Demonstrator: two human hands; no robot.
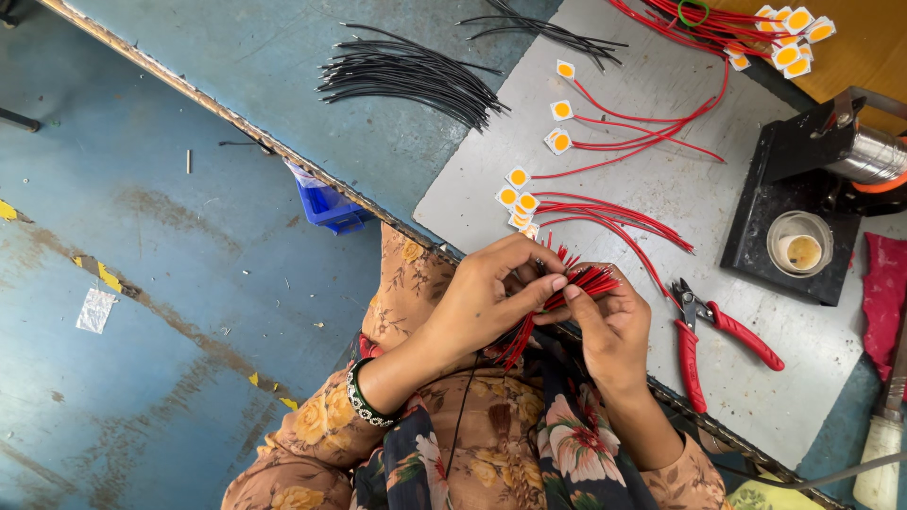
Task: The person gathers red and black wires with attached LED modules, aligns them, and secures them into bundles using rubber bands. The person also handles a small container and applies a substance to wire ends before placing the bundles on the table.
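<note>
Both hands working a bunch of red wires (576,283)

Left hand (487,297) + right hand (609,326) fingers pinching wire ends together, prob keeping em aligned; red cutters (718,326) lying nearby w/ handles toward the right hand

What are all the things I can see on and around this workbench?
Red wire bundle: one bunch, red, gripped between both hands.
Small square chips with red leads: many, white with yellow centres, spread over the grey mat and heaped at the top right.
Black wires: two loose piles, black, far side of the bench.
Cutting pliers: one, red handles, on the mat right of the hands.
Small round cup: one, clear, on a black stand.
Blue bin: one, under the bench edge.
Red cloth: one, right edge.
Left hand: holds the bundle; beaded bracelet on the wrist.
Right hand: pinches the wire ends.
</note>
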